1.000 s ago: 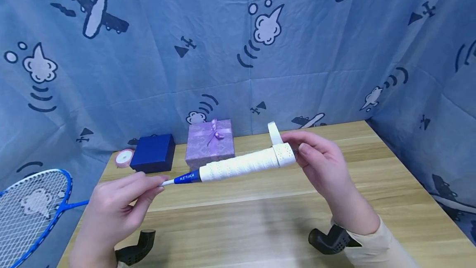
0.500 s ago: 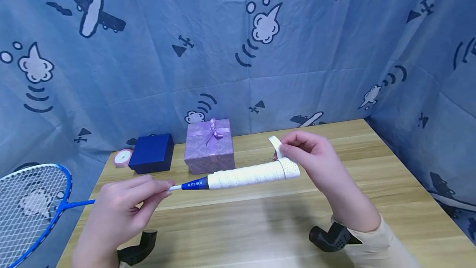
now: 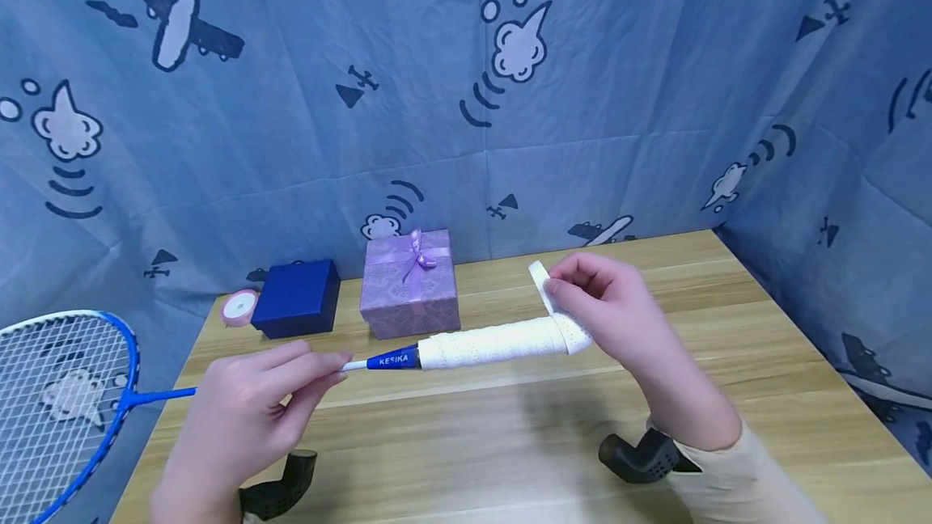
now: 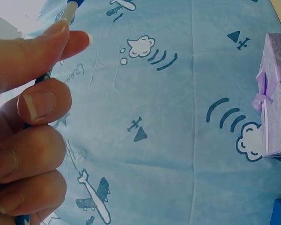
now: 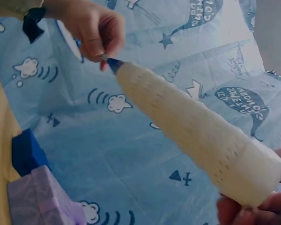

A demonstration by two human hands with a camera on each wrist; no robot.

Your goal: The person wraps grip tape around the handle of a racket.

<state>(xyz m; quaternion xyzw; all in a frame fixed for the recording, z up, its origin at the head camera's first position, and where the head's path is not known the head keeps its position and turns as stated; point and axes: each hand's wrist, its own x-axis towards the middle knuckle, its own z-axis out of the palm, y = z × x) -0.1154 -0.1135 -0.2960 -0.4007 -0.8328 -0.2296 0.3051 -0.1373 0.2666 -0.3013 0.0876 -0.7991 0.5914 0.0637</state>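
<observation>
A blue-and-white badminton racket (image 3: pixel 129 399) spans the head view, its strung head at the left and its handle towards the right. My left hand (image 3: pixel 243 415) pinches the shaft just beyond the blue cone marked KESIKA. White perforated grip tape (image 3: pixel 495 344) is wound round the handle. From the butt end a loose strip of that tape (image 3: pixel 540 280) sticks up, pinched between thumb and fingers of my right hand (image 3: pixel 615 306). In the left wrist view, my curled fingers (image 4: pixel 44 103) lie around the shaft. The right wrist view shows the wrapped handle (image 5: pixel 187 126) up close.
On the wooden table (image 3: pixel 466 443), a purple gift box (image 3: pixel 408 289) with a ribbon bow stands behind the handle. Beside it are a dark blue box (image 3: pixel 297 297) and a pink ribbon roll (image 3: pixel 239 308). A blue patterned curtain (image 3: pixel 437 103) hangs behind.
My right hand has gone from the butt end to the loose tape strip and now pinches it. The racket has shifted a little to the right, its butt end lower.
</observation>
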